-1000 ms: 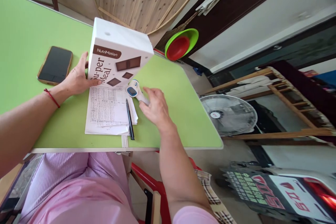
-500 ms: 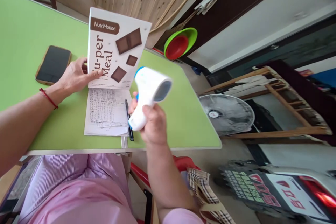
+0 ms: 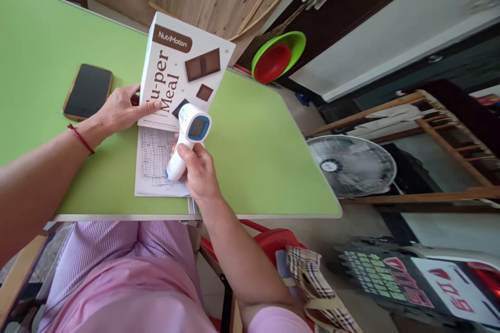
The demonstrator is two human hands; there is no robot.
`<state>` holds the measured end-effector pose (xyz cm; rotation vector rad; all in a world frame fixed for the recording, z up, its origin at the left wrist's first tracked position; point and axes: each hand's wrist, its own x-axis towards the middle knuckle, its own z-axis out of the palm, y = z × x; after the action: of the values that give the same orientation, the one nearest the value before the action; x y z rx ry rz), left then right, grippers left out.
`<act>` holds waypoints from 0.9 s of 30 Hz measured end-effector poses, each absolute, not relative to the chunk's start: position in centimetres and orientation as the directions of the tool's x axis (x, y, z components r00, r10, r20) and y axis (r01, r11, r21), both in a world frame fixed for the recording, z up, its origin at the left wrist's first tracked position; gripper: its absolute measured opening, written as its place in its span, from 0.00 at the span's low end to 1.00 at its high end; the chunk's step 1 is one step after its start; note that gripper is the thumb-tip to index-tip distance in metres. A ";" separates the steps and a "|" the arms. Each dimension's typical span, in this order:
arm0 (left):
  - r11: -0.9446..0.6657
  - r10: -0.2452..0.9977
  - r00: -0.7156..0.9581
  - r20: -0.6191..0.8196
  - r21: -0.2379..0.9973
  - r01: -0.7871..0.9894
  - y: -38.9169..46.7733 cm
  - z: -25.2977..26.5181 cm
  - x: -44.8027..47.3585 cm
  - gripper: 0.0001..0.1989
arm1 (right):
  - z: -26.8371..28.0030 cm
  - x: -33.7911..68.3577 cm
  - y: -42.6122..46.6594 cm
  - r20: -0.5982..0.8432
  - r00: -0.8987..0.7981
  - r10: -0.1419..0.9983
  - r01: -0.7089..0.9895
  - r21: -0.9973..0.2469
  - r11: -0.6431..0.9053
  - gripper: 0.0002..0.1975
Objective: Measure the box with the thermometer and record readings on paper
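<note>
My left hand (image 3: 123, 108) grips the lower left side of a white NutriMotion box (image 3: 203, 96), thumb on its front. The box is raised upright over the table, with brown chocolate pieces printed on it. In my right hand (image 3: 201, 171) is a white and blue infrared thermometer (image 3: 177, 164), my fingers wrapped round its handle. Its small screen faces me, and its head overlaps the lower right of the box in view. Whether the two touch I cannot tell. Below them lies a handwritten paper (image 3: 150, 166), partly covered by the thermometer.
A phone (image 3: 89, 91) lies on the green table (image 3: 265, 166), left of my left hand. Past the table's right end are a fan (image 3: 351, 166) and a wooden rack (image 3: 414, 195). Green and red basins (image 3: 273, 62) are beyond the far edge. A red chair (image 3: 279, 242) stands near my right arm.
My right hand has brought the thermometer left and turned it, so it now overlaps the box and covers the pen. The view has shifted slightly; my left hand keeps its hold on the box.
</note>
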<state>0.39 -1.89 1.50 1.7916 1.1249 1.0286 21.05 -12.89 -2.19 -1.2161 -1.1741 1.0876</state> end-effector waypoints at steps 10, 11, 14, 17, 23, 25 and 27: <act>-0.307 0.928 0.299 0.223 0.912 0.272 -1.7 1.4 0.3 0.26 | -2.1 21.0 -12.4 0.062 0.094 0.994 0.030 -0.998 0.059 0.27; -0.310 0.927 0.299 0.225 0.911 0.274 -1.6 1.3 0.2 0.26 | -2.1 21.0 -12.4 0.051 0.082 0.995 0.026 -0.998 0.049 0.27; -0.307 0.929 0.297 0.222 0.910 0.278 -1.5 1.2 0.2 0.26 | -2.0 21.1 -12.5 0.018 0.057 0.998 -0.002 -1.000 0.018 0.27; -0.300 0.929 0.300 0.216 0.914 0.272 -1.4 1.2 0.2 0.26 | -1.8 21.1 -12.5 -0.008 0.066 0.998 -0.046 -0.999 -0.005 0.27; -0.270 0.940 0.284 0.189 0.922 0.277 -1.4 1.1 0.2 0.27 | -1.7 21.0 -12.5 -0.013 0.065 0.998 -0.079 -0.997 -0.008 0.26; -0.252 0.942 0.288 0.175 0.933 0.257 -1.3 1.1 0.3 0.28 | -1.8 21.0 -12.5 0.016 0.050 0.999 -0.046 -0.999 0.019 0.26; -0.227 0.942 0.296 0.156 0.947 0.225 -1.2 1.0 0.3 0.30 | -1.7 21.1 -12.6 0.040 0.035 0.999 -0.022 -0.999 0.041 0.26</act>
<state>0.28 -1.21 0.96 1.6643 1.0779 1.0009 21.07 -12.64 -1.70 -1.1792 -1.1856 1.1648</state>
